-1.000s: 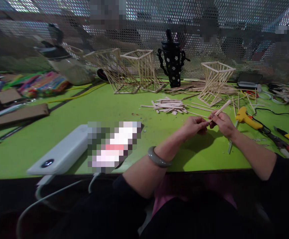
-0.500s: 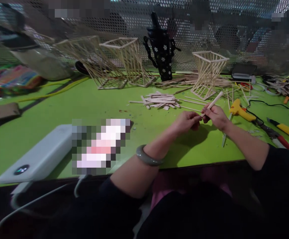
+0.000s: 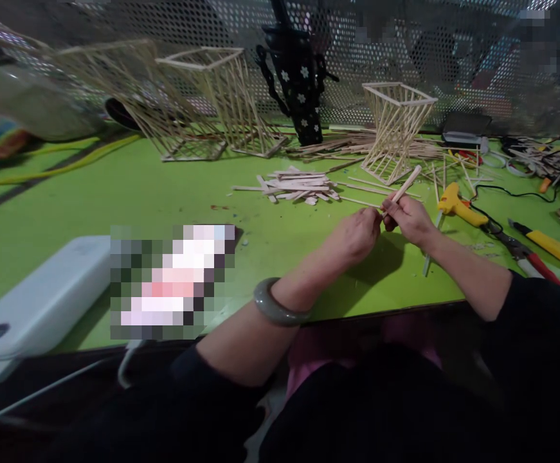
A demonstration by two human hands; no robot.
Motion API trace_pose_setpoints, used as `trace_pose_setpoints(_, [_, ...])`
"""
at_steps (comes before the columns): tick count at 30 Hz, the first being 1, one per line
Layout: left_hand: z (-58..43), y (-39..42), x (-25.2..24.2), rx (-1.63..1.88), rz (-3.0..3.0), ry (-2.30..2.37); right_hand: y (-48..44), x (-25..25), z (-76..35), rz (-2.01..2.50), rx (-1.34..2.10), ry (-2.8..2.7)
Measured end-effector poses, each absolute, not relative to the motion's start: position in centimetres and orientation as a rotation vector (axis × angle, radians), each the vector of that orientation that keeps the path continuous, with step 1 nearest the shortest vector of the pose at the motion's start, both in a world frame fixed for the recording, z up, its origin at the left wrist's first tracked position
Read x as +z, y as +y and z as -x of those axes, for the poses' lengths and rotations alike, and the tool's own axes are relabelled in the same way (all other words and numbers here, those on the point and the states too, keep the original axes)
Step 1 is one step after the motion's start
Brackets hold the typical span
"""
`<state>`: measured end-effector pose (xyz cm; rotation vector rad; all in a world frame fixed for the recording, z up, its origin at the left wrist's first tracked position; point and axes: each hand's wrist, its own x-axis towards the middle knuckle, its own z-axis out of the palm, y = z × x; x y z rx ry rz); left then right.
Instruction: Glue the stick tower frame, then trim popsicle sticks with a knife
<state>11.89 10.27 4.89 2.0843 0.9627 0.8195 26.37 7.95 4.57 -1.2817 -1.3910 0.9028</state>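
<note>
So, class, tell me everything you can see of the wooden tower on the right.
The tower looks made of thin, pale wooden sticks. Four-sided frames form its top and base, joined by slanting sticks that pinch into a waist, with open gaps between. It stands upright on the green table, with loose sticks about its base; whether any touch it is unclear. The right hand is in front, apart from it.

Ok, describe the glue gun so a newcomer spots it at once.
At the green table, find the right hand. Just right of it lies the glue gun. Its bent yellow body sets it apart from the straight yellow knife farther right.
</note>
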Motion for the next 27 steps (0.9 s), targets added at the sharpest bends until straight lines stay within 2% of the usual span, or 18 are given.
trace_pose_setpoints(8, [-11.6, 10.6, 5.5, 0.674, -1.966, 0.953, 8.2, 4.4, -26.4, 1.243, 0.897, -1.329])
trace_pose_setpoints(21, [-11.6, 11.3, 5.5, 0.817, -1.331, 0.841, 8.3, 5.0, -26.8, 1.080, 1.029, -1.382])
trace_pose_setpoints(23, [-11.6, 11.3, 5.8, 0.900, -1.171, 0.828, 8.1, 4.9, -26.6, 1.097, 0.937, -1.472])
trace_pose_setpoints(27, [-11.9, 11.0, 6.4, 0.938, -0.904, 0.774, 7.7, 4.7, -25.9, 1.168, 0.531, -1.693])
